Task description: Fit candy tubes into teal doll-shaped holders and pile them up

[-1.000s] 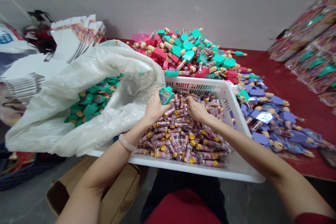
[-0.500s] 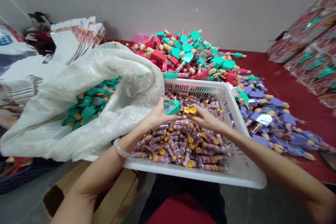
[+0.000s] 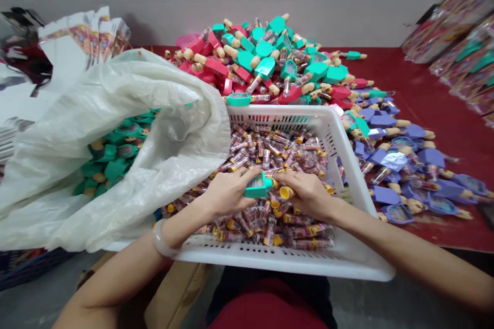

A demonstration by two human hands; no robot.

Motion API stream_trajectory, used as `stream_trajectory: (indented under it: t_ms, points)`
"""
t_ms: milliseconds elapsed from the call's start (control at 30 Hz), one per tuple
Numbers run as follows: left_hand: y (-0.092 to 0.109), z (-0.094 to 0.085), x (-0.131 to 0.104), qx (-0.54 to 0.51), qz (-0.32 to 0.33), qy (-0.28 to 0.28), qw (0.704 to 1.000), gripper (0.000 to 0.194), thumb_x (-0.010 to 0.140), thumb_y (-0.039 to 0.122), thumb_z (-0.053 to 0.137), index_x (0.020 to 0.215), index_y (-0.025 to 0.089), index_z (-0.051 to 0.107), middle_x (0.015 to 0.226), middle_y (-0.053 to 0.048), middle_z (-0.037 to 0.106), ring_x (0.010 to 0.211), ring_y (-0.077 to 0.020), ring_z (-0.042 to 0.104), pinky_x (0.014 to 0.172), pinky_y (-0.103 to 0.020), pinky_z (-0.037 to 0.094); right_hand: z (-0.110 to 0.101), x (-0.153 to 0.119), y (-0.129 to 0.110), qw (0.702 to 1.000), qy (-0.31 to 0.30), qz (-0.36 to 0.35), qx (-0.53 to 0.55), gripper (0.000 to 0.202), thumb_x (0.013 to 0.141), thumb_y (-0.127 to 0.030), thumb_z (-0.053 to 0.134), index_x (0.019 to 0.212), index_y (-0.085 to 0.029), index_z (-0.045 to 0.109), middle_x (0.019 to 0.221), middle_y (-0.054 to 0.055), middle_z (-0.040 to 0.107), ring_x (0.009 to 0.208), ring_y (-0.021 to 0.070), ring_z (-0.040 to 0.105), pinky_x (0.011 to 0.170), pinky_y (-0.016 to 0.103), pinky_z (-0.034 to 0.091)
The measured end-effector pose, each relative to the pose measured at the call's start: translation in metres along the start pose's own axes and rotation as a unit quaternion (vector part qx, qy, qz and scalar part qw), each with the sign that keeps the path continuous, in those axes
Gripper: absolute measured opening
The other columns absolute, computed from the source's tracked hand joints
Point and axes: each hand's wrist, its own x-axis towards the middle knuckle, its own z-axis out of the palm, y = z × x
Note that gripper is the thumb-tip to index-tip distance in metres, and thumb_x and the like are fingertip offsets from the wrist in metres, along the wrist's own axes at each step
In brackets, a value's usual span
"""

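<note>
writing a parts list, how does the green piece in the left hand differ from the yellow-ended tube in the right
The green piece is boxy; the yellow-ended tube shows a round end. The left hand leaves most of the green piece visible; the right hand hides most of the yellow-ended tube. Both are over the basket.

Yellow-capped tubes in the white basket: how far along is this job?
Apparently done: the mixed red-and-teal heap and purple heap, where several pieces show tubes attached. In hand: a teal piece in the left hand, at least one yellow-capped tube in the right hand. Seemingly left: many loose tubes in the basket, and teal pieces inside the bag.
</note>
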Motion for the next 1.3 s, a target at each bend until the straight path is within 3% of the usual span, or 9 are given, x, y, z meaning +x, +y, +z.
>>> stream_trajectory:
  t_ms: [200, 433, 600, 733, 833, 1000, 1167, 1233, 1300]
  points:
    - [0.007, -0.004, 0.000, -0.093, -0.028, -0.057, 0.994, 0.050, 0.079, 0.036, 0.059, 0.127, 0.024, 0.060, 0.104, -0.008, 0.072, 0.089, -0.0242, 0.067, 0.078, -0.033, 0.050, 0.002, -0.005, -0.003, 0.982, 0.050, -0.121, -0.136, 0.029, 0.089, -0.012, 0.050, 0.116, -0.011, 0.060, 0.094, 0.012, 0.071, 0.078, 0.0184, 0.064, 0.061, 0.030, 0.045]
    - [0.010, -0.009, -0.003, -0.210, -0.071, -0.167, 0.961, 0.025, 0.079, 0.038, 0.054, 0.088, 0.020, 0.069, 0.070, 0.000, 0.066, 0.061, -0.0141, 0.056, 0.056, -0.023, 0.036, 0.003, -0.005, -0.012, 0.975, 0.066, -0.178, -0.117, 0.031, 0.089, -0.010, 0.042, 0.115, -0.005, 0.057, 0.084, 0.012, 0.071, 0.073, 0.0176, 0.065, 0.058, 0.030, 0.047]
    - [0.008, -0.002, -0.006, -0.201, -0.072, -0.159, 0.964, 0.026, 0.078, 0.037, 0.055, 0.090, 0.019, 0.070, 0.077, -0.003, 0.069, 0.065, -0.0153, 0.058, 0.060, -0.024, 0.037, 0.003, -0.004, -0.016, 0.981, 0.043, -0.151, -0.116, 0.035, 0.084, -0.006, 0.043, 0.117, -0.006, 0.057, 0.087, 0.012, 0.070, 0.077, 0.0203, 0.064, 0.064, 0.033, 0.050]
    - [0.011, -0.001, -0.007, -0.213, -0.077, -0.133, 0.965, 0.034, 0.078, 0.037, 0.055, 0.104, 0.021, 0.070, 0.086, -0.004, 0.071, 0.072, -0.0181, 0.061, 0.066, -0.026, 0.039, 0.006, -0.006, -0.008, 0.999, 0.014, -0.047, -0.003, 0.045, 0.078, -0.007, 0.049, 0.122, -0.012, 0.055, 0.101, 0.013, 0.066, 0.090, 0.0218, 0.061, 0.071, 0.033, 0.052]
    - [0.012, 0.001, -0.006, -0.258, -0.087, -0.124, 0.954, 0.031, 0.077, 0.034, 0.054, 0.100, 0.020, 0.070, 0.081, -0.001, 0.069, 0.069, -0.0158, 0.059, 0.065, -0.024, 0.039, 0.006, -0.008, -0.002, 0.998, -0.014, -0.018, 0.063, 0.047, 0.078, -0.011, 0.051, 0.125, -0.015, 0.053, 0.105, 0.013, 0.064, 0.094, 0.0217, 0.061, 0.074, 0.033, 0.052]
    - [0.011, 0.003, -0.006, -0.337, -0.105, -0.163, 0.921, 0.019, 0.075, 0.031, 0.055, 0.080, 0.017, 0.065, 0.065, 0.003, 0.058, 0.056, -0.0106, 0.047, 0.053, -0.021, 0.033, 0.004, -0.008, -0.002, 0.993, -0.013, -0.031, 0.115, 0.040, 0.084, -0.018, 0.051, 0.124, -0.016, 0.053, 0.098, 0.009, 0.066, 0.086, 0.0185, 0.062, 0.072, 0.031, 0.052]
    - [0.013, 0.007, -0.010, -0.313, -0.101, -0.141, 0.934, 0.020, 0.076, 0.033, 0.056, 0.084, 0.018, 0.065, 0.069, 0.002, 0.060, 0.061, -0.0118, 0.051, 0.058, -0.022, 0.035, 0.005, -0.009, -0.008, 0.995, 0.026, -0.095, 0.012, 0.047, 0.080, -0.012, 0.044, 0.127, -0.013, 0.053, 0.096, 0.011, 0.067, 0.088, 0.0206, 0.064, 0.069, 0.032, 0.054]
    - [0.014, 0.009, -0.011, -0.343, -0.126, -0.182, 0.913, 0.018, 0.074, 0.035, 0.058, 0.077, 0.017, 0.063, 0.064, 0.003, 0.057, 0.057, -0.0108, 0.048, 0.054, -0.022, 0.034, 0.005, -0.010, -0.011, 0.991, 0.040, -0.123, -0.025, 0.047, 0.081, -0.010, 0.043, 0.127, -0.010, 0.053, 0.093, 0.012, 0.068, 0.085, 0.0210, 0.064, 0.069, 0.033, 0.054]
    - [0.013, 0.009, -0.010, -0.399, -0.164, -0.242, 0.869, 0.019, 0.070, 0.036, 0.062, 0.072, 0.016, 0.059, 0.061, 0.004, 0.054, 0.053, -0.0096, 0.045, 0.049, -0.021, 0.033, 0.003, -0.012, -0.015, 0.987, 0.046, -0.146, -0.052, 0.045, 0.083, -0.011, 0.042, 0.127, -0.008, 0.053, 0.093, 0.013, 0.069, 0.083, 0.0213, 0.064, 0.068, 0.033, 0.054]
